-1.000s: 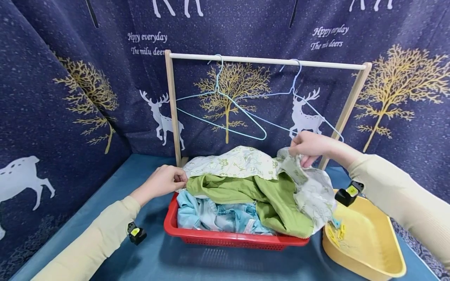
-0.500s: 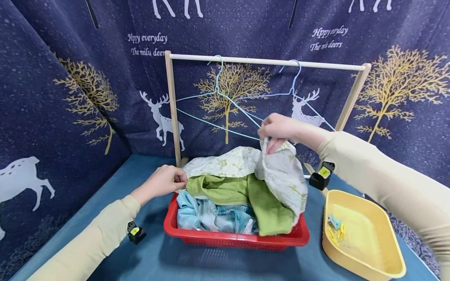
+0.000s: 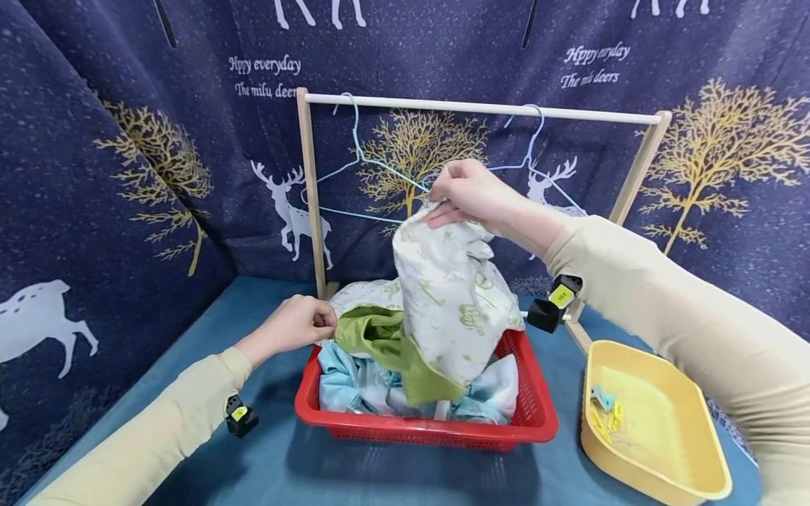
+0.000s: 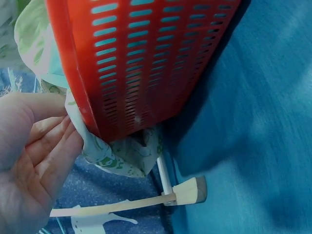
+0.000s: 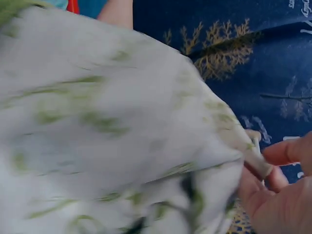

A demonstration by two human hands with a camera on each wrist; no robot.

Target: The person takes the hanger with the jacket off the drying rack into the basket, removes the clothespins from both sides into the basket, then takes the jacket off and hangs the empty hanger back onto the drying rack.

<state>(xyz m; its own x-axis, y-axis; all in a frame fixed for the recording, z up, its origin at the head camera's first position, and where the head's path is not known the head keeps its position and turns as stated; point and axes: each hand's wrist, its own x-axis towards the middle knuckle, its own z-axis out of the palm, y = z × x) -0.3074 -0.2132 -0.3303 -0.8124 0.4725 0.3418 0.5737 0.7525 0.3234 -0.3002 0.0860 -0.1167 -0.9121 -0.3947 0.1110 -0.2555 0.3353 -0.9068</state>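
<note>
A green garment with a white, green-printed inside (image 3: 443, 302) lies partly over a red basket (image 3: 430, 429). My right hand (image 3: 471, 193) pinches its edge and holds that side up above the basket, so the printed cloth hangs down. In the right wrist view the printed cloth (image 5: 112, 122) fills most of the picture, blurred. At the basket's left rim my left hand (image 3: 294, 327) pinches the garment's other end; in the left wrist view the fingers (image 4: 53, 146) hold the printed edge against the outside of the basket. Light blue clothes (image 3: 361, 383) lie in the basket beneath.
Behind the basket stands a rack with a white rail (image 3: 443, 105) and wooden posts. A light blue hanger (image 3: 357, 151) and a bluish hanger (image 3: 530, 140) hang from it. A yellow tray (image 3: 664, 422) with clothespins (image 3: 615, 416) sits to the right on the blue surface.
My right hand has moved left and up, lifting the garment's right side and folding it leftward, uncovering more blue clothes. The left hanger has shifted left. My left hand stays in place.
</note>
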